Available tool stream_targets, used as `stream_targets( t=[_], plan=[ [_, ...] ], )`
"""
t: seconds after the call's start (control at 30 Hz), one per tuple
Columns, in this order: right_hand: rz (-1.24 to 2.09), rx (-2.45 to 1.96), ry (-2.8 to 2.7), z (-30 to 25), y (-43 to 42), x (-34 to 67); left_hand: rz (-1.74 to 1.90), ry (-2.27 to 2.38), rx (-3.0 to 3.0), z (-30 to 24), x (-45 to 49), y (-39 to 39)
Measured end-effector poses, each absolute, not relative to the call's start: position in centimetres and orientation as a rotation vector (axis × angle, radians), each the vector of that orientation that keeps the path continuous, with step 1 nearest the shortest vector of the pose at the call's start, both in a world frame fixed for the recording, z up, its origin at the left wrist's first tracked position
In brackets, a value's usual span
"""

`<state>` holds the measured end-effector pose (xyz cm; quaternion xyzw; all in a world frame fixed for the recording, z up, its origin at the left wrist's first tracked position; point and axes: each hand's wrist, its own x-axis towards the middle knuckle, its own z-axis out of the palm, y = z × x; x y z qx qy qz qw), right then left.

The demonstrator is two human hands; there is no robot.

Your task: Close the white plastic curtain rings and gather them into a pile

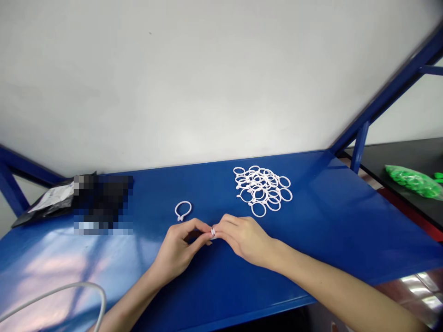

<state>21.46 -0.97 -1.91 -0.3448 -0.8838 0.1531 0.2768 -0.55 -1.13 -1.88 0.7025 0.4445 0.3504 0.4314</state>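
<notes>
My left hand (183, 246) and my right hand (238, 235) meet over the front middle of the blue table. Between the fingertips of both hands is a white plastic ring (213, 232), pinched from either side. Fingers hide most of it; only its small knobbed ends show. Just beyond my left hand a single white ring (183, 210) lies flat on the table, its knobs towards me. Beyond my right hand spreads a pile of similar white rings (263, 189), overlapping one another.
A black plastic parcel with a white label (57, 196) lies at the left, beside a pixelated dark patch. A white cable (69, 287) curves across the near left. The blue table (328, 221) meets a pale wall. On a dark surface at right rests a bag of green pieces (413, 181).
</notes>
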Motion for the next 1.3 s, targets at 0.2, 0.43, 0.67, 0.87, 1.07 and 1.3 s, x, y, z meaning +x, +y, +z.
stream_targets(
  t=[0.2,0.43,0.67,0.87,1.07,1.3],
  plan=[
    [0.254,-0.927,-2.429,-2.0,-0.9,21.2,0.887,1.094,2.109,-2.3,-1.0,-0.9],
    [-0.120,-1.142,-2.295,-1.4,1.2,22.2,0.902,1.330,2.567,-2.2,-3.1,1.8],
    [-0.418,-1.566,-2.217,-1.3,3.8,25.2,0.624,1.532,2.682,-3.6,-7.8,4.3],
    [-0.353,-1.566,-2.204,-1.4,3.6,25.0,0.663,1.500,2.629,-3.3,-6.9,4.0],
    [-0.141,-1.371,-2.264,-0.9,2.0,23.3,0.736,1.337,2.449,-2.0,-4.2,2.1],
    [0.393,-0.983,-2.228,-1.3,-0.4,21.0,0.630,1.164,1.939,0.4,-2.4,-0.1]
  ],
)
